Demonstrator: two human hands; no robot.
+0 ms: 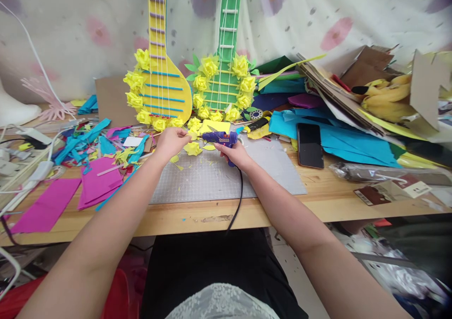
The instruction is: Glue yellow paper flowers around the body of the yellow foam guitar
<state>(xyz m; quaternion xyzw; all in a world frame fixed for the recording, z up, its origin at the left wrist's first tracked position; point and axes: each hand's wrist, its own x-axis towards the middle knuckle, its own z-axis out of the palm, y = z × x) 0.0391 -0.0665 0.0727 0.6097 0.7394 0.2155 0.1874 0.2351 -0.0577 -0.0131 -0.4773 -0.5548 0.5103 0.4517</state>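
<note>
My right hand [235,153] is wrapped round a purple hot glue gun [219,138], its nozzle pointing left and its black cord trailing over the table edge. My left hand [172,142] is pinched closed just left of the nozzle. Something small may be between its fingertips, but yellow paper behind makes it hard to tell. A yellow paper flower [192,148] lies on the grey cutting mat [197,182] below the nozzle. Behind my hands stand a yellow paper guitar [169,91] and a green one [228,41], both trimmed with yellow paper flowers.
Magenta paper sheets [100,180] and coloured scraps [84,140] cover the left side, beside a power strip [26,182]. A phone [310,146] rests at right on blue paper [353,142]. Stacked cardboard [328,93] leans at the back right.
</note>
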